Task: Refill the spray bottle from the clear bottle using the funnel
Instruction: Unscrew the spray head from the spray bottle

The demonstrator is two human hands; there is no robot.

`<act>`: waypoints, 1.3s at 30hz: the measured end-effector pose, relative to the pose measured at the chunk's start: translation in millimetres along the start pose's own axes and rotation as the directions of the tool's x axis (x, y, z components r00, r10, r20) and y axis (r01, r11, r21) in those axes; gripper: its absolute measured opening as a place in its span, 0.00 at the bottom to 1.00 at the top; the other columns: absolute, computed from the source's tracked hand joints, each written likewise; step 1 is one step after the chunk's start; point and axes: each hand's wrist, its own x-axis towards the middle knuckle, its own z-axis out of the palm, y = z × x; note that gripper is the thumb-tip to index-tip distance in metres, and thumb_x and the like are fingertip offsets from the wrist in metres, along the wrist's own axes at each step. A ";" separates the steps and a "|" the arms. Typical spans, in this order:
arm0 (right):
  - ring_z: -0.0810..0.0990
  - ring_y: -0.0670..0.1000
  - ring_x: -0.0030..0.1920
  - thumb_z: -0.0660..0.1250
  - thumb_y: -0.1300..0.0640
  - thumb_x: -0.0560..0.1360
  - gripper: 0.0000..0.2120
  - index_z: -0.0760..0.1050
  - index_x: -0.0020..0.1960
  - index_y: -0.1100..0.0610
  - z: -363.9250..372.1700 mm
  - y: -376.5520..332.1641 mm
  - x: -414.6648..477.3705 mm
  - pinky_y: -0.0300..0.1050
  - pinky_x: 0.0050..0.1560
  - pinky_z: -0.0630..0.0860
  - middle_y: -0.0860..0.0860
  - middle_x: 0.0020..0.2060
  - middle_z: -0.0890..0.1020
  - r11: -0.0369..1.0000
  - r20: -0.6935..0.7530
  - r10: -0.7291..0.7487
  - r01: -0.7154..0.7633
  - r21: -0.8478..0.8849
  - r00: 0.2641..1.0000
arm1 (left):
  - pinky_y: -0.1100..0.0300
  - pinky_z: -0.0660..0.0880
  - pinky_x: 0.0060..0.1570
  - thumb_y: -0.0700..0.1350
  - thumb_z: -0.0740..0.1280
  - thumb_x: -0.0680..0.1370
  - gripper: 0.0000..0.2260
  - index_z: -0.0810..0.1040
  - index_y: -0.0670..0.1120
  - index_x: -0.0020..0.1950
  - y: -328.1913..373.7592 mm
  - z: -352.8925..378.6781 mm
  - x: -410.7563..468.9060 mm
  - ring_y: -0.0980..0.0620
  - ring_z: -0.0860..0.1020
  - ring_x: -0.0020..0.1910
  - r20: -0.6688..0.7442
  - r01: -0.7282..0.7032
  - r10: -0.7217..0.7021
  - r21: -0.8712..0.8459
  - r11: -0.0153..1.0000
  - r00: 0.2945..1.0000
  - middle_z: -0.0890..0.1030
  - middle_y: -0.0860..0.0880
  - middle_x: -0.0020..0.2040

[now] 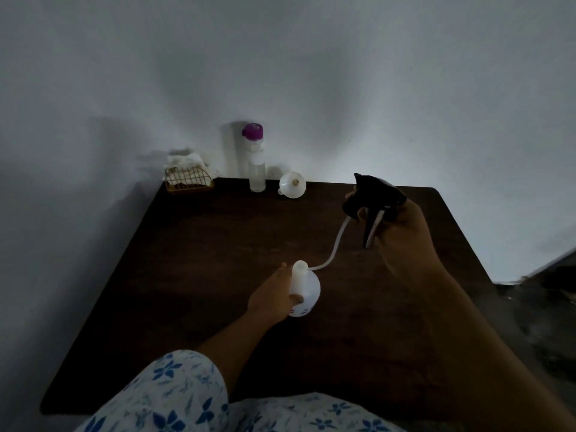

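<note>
Gripping the spray bottle (304, 288) on the table (218, 244) in the left hand (271, 294) and its lifted-off spray head (374, 194) in the right hand (402, 232), the person has it open, with the funnel (292, 185) and capped clear bottle (256, 163) standing unused at the back.

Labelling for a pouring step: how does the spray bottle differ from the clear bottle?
The spray bottle is squat, rounded and opaque white; the clear bottle is tall, slim and see-through. The spray bottle's neck is open, its trigger head in the right hand; the clear bottle wears a purple cap. The left hand grips the spray bottle; the clear bottle stands untouched. Both stand on the table.
</note>
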 end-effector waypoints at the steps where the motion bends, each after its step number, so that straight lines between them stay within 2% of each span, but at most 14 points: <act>1: 0.80 0.34 0.42 0.59 0.74 0.74 0.16 0.74 0.57 0.61 -1.4 -1.0 -0.1 0.26 0.42 0.72 0.46 0.44 0.79 1.000 -0.006 0.004 -0.005 -0.026 1.000 | 0.49 0.60 0.71 0.48 0.67 0.74 0.35 0.51 0.46 0.74 0.3 -0.3 -0.3 0.48 0.59 0.73 0.001 0.000 0.000 0.002 1.000 1.000 0.57 0.47 0.75; 8: 0.80 0.35 0.44 0.61 0.72 0.74 0.13 0.76 0.57 0.63 -15.0 -0.7 -2.4 0.27 0.44 0.73 0.45 0.45 0.80 0.994 -0.068 0.047 -0.054 -0.098 0.997 | 0.49 0.60 0.71 0.47 0.66 0.75 0.34 0.51 0.45 0.74 0.3 -0.9 -1.4 0.48 0.59 0.73 0.005 -0.008 0.008 -0.011 1.000 1.000 0.57 0.46 0.75; 13: 0.77 0.29 0.39 0.62 0.69 0.75 0.11 0.75 0.53 0.58 -22.5 0.9 -3.3 0.23 0.41 0.71 0.40 0.41 0.77 0.986 -0.109 0.046 -0.062 -0.157 0.993 | 0.51 0.58 0.71 0.48 0.66 0.75 0.34 0.50 0.46 0.75 -0.4 -0.5 -1.3 0.49 0.57 0.73 0.009 -0.005 0.006 -0.017 1.000 1.000 0.56 0.47 0.76; 15: 0.77 0.30 0.35 0.60 0.71 0.75 0.11 0.75 0.54 0.62 -28.6 4.6 -2.4 0.24 0.38 0.71 0.42 0.38 0.76 0.982 -0.137 0.050 -0.074 -0.176 0.989 | 0.51 0.57 0.71 0.48 0.66 0.75 0.34 0.50 0.46 0.75 -0.3 -0.6 -1.2 0.49 0.57 0.73 0.009 0.000 0.000 -0.014 1.000 1.000 0.55 0.47 0.76; 17: 0.78 0.35 0.33 0.57 0.74 0.74 0.12 0.73 0.55 0.71 -35.5 8.0 -1.7 0.25 0.37 0.72 0.48 0.37 0.77 0.982 -0.172 0.052 -0.082 -0.171 0.984 | 0.51 0.57 0.71 0.48 0.66 0.75 0.34 0.50 0.46 0.75 -0.2 -0.6 -1.6 0.49 0.57 0.73 0.011 -0.002 0.002 -0.019 1.000 1.000 0.56 0.47 0.76; 18: 0.78 0.38 0.33 0.57 0.74 0.74 0.12 0.73 0.56 0.72 -38.1 7.5 -1.6 0.25 0.36 0.72 0.52 0.38 0.78 0.982 -0.198 0.050 -0.084 -0.168 0.979 | 0.50 0.57 0.70 0.48 0.66 0.75 0.34 0.50 0.46 0.74 -0.4 -0.6 -1.8 0.48 0.57 0.73 0.011 -0.004 0.004 -0.020 1.000 1.000 0.56 0.47 0.76; 19: 0.79 0.39 0.34 0.59 0.73 0.75 0.11 0.74 0.56 0.69 -40.5 7.9 -1.0 0.24 0.35 0.71 0.53 0.40 0.79 0.984 -0.233 0.049 -0.087 -0.155 0.971 | 0.50 0.58 0.70 0.48 0.66 0.75 0.34 0.50 0.46 0.74 -0.7 -0.4 -2.0 0.48 0.58 0.73 0.012 -0.005 0.005 -0.022 1.000 1.000 0.56 0.47 0.76; 22: 0.78 0.32 0.36 0.62 0.67 0.76 0.10 0.75 0.56 0.60 -44.9 10.9 1.9 0.23 0.34 0.70 0.47 0.42 0.78 0.991 -0.313 0.075 -0.105 -0.079 0.947 | 0.50 0.58 0.70 0.49 0.65 0.76 0.34 0.50 0.46 0.75 -2.2 -0.1 -2.8 0.48 0.57 0.73 0.012 -0.002 0.002 -0.023 1.000 1.000 0.55 0.47 0.76; 26: 0.79 0.45 0.42 0.63 0.65 0.76 0.11 0.77 0.57 0.64 -60.0 43.4 10.8 0.30 0.38 0.76 0.50 0.43 0.80 0.965 -0.369 0.251 -0.261 0.024 0.895 | 0.49 0.58 0.71 0.49 0.65 0.76 0.34 0.48 0.46 0.75 -2.9 1.3 -1.7 0.48 0.57 0.73 0.017 0.016 -0.016 -0.013 1.000 1.000 0.54 0.47 0.76; 28: 0.80 0.52 0.44 0.64 0.62 0.76 0.09 0.78 0.55 0.63 -69.0 66.5 15.5 0.43 0.46 0.80 0.55 0.44 0.81 0.928 -0.352 0.364 -0.369 0.056 0.862 | 0.49 0.58 0.71 0.49 0.65 0.76 0.35 0.48 0.46 0.75 -3.2 1.9 -0.1 0.48 0.57 0.73 0.031 0.031 -0.030 -0.027 0.999 0.999 0.54 0.47 0.76; 30: 0.81 0.56 0.45 0.64 0.59 0.76 0.06 0.79 0.49 0.59 -74.5 87.6 19.4 0.54 0.52 0.79 0.57 0.44 0.82 0.885 -0.316 0.454 -0.463 0.051 0.833 | 0.48 0.58 0.71 0.49 0.66 0.75 0.36 0.47 0.47 0.75 -3.4 2.3 1.0 0.48 0.57 0.73 0.043 0.056 -0.053 -0.056 0.997 0.998 0.54 0.47 0.76; 32: 0.80 0.54 0.44 0.65 0.59 0.76 0.04 0.78 0.44 0.57 -76.2 106.6 22.9 0.55 0.54 0.78 0.57 0.43 0.81 0.853 -0.297 0.510 -0.520 0.050 0.807 | 0.48 0.57 0.71 0.49 0.66 0.75 0.36 0.47 0.46 0.75 -2.3 2.4 1.4 0.48 0.57 0.73 0.042 0.065 -0.062 -0.070 0.995 0.997 0.54 0.47 0.76; 35: 0.82 0.55 0.45 0.67 0.57 0.75 0.04 0.78 0.44 0.58 -73.0 132.4 26.8 0.55 0.52 0.79 0.58 0.44 0.82 0.818 -0.279 0.551 -0.575 -0.007 0.787 | 0.49 0.56 0.71 0.48 0.65 0.76 0.35 0.46 0.46 0.75 -1.3 2.0 0.5 0.48 0.56 0.74 0.039 0.053 -0.050 -0.082 0.995 0.998 0.54 0.47 0.76; 39: 0.83 0.56 0.42 0.69 0.54 0.73 0.08 0.78 0.40 0.59 -63.8 161.5 33.0 0.53 0.47 0.81 0.57 0.40 0.82 0.761 -0.293 0.554 -0.616 -0.202 0.779 | 0.50 0.58 0.71 0.49 0.66 0.75 0.36 0.48 0.46 0.75 -2.5 3.4 2.1 0.49 0.58 0.73 0.027 0.056 -0.054 -0.092 0.994 0.998 0.55 0.47 0.76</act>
